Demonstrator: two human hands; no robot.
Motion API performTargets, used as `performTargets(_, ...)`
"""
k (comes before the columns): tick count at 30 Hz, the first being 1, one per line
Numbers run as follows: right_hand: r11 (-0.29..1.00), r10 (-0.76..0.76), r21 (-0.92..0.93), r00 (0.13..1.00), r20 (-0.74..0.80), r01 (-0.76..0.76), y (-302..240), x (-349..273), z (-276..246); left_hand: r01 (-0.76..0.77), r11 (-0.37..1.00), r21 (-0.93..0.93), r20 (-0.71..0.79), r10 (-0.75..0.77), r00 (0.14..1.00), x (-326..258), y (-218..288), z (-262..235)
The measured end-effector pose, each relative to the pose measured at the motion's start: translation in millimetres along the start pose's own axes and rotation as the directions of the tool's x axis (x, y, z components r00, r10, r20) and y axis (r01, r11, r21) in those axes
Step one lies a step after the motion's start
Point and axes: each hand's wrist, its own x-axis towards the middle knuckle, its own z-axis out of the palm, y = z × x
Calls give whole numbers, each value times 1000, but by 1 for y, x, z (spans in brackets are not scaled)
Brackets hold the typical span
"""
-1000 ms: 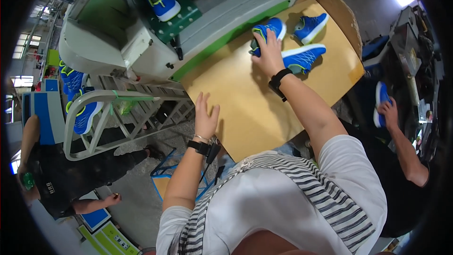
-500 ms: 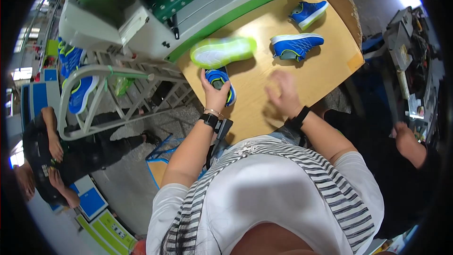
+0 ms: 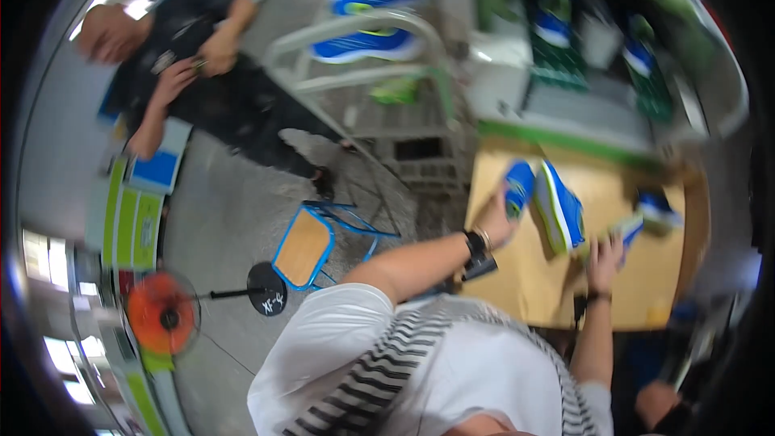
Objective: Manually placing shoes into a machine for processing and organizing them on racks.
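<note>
My left hand (image 3: 498,222) is closed around the heel of a blue sneaker (image 3: 519,182) with yellow-green trim, at the left side of the wooden tabletop. Just right of it a second blue sneaker (image 3: 559,207) lies tipped on its side, its pale sole edged in yellow-green. Closer to me on the right, my right hand (image 3: 604,263) grips another blue sneaker (image 3: 630,229), its fingers partly blurred. Beyond that hand a further blue sneaker (image 3: 659,209) rests on the table, apart from both hands.
A light machine with a green edge (image 3: 565,139) borders the wooden table (image 3: 517,291) and holds sneakers on green supports. A metal rack (image 3: 363,28) carries more blue sneakers. At left are a blue-framed stool (image 3: 304,247), an orange fan (image 3: 164,313) and a standing person (image 3: 202,73).
The view has swung left, so the table now appears at right. My right hand, bare before, has taken hold of a sneaker. The blurred, sole-showing sneaker now lies on its side.
</note>
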Motion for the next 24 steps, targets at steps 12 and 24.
performTargets(12,930,368,24,923,-114,-368,-23,-37,-31,3,985,174,-11,-2,1000,-36,26,-12)
performTargets(24,608,569,535,792,221,-586,-56,-30,-37,189,888,-419,255,-85,963,-16,48,60)
